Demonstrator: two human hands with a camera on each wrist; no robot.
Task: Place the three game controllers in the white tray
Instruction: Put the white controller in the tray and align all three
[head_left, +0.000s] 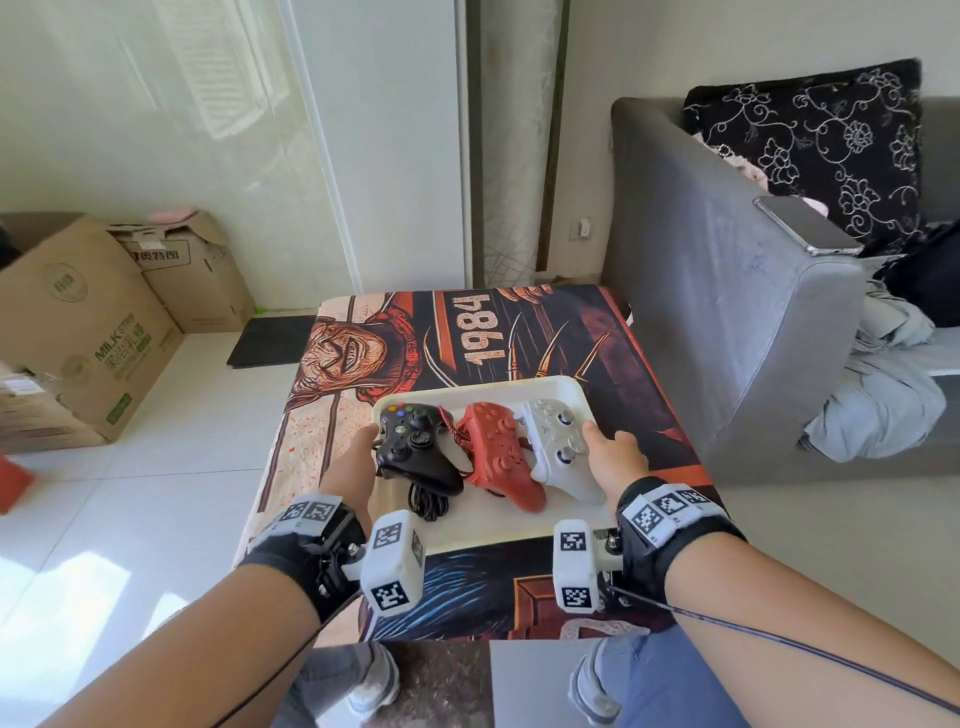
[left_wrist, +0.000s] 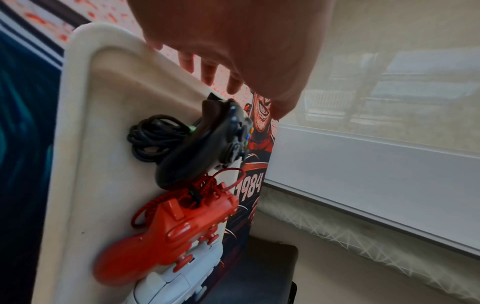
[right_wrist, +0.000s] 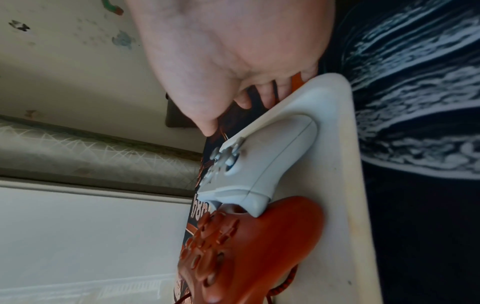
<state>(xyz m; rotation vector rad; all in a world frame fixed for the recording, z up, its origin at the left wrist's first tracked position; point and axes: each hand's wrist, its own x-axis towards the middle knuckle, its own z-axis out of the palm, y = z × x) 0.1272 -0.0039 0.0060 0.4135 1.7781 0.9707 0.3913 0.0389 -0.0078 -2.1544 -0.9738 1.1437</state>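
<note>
A white tray (head_left: 498, 530) lies on the print-covered table (head_left: 467, 322) and holds all three controllers side by side. The black controller (head_left: 410, 441) with its coiled cable (head_left: 428, 501) lies at the left, the red controller (head_left: 498, 452) in the middle, the white controller (head_left: 558, 447) at the right. My left hand (head_left: 366, 436) grips the tray's left rim (left_wrist: 85, 144), fingers curled under the edge, thumb above by the black controller (left_wrist: 207, 139). My right hand (head_left: 605, 439) grips the right rim (right_wrist: 345, 185), thumb over the white controller (right_wrist: 267, 160), which leans on the red controller (right_wrist: 246, 246).
A grey sofa (head_left: 727, 312) stands close at the table's right, with a phone (head_left: 805, 226) on its armrest. Cardboard boxes (head_left: 88, 332) sit on the floor at the left. A dark mat (head_left: 270, 340) lies beyond the table's far left corner. My knees are under the near edge.
</note>
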